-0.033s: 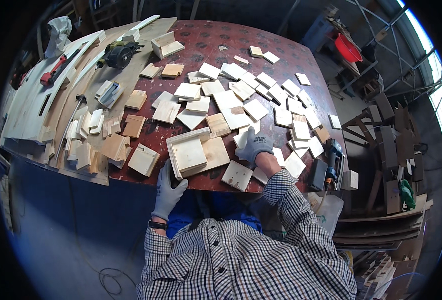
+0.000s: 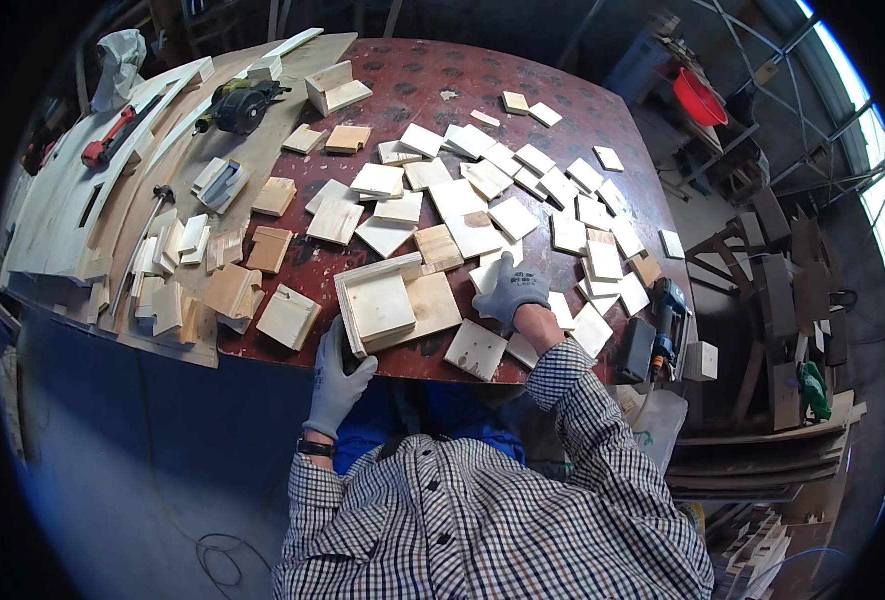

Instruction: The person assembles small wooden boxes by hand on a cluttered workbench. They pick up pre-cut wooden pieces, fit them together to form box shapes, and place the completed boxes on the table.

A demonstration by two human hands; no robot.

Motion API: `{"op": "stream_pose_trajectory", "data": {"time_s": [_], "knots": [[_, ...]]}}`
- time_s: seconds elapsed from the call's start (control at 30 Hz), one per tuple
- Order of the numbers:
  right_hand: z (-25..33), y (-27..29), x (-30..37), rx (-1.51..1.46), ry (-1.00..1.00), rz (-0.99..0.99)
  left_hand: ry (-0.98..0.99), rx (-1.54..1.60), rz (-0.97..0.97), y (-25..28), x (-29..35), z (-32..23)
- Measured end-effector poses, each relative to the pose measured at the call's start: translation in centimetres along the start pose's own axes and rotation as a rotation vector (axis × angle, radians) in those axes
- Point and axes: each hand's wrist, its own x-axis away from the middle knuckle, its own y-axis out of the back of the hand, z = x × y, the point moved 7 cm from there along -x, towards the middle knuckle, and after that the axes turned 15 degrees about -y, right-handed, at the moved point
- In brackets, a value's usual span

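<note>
My left hand [image 2: 339, 388], in a grey work glove, is closed on the near left corner of a wooden box-like piece [image 2: 379, 307]. That piece has a raised edge along its left and far sides and sits at the table's front edge. A flat square board [image 2: 434, 303] touches its right side. My right hand [image 2: 512, 293], gloved too, lies over the scattered wooden boards. Its index finger stretches away from me and the thumb stands apart; the other fingers are partly hidden. Beneath its fingertips is a pale board [image 2: 489, 276]. Close by lies a knotted square board [image 2: 475, 351].
Many pale boards [image 2: 470, 233] cover the red table [image 2: 402, 80]. A black nail gun [image 2: 668, 322] lies at the right edge. On the left are a hammer [image 2: 162, 193], a circular saw [image 2: 240, 107], a red tool [image 2: 108, 140] and stacked offcuts [image 2: 167, 245].
</note>
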Motion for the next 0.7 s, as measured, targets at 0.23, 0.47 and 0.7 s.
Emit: {"op": "stream_pose_trajectory", "data": {"time_s": [0.23,0.47,0.7], "knots": [[1.5,3.0,4.0,-0.189,0.272,-0.309,-0.03,-0.125,0.001,-0.1,0.2,-0.2],[5.8,3.8,8.7,-0.652,0.763,-0.216,-0.02,-0.108,0.018,-0.2,0.2,0.5],[6.6,3.7,10.6,-1.064,0.949,0.047,-0.133,-0.237,-0.017,-0.6,0.3,0.5]]}}
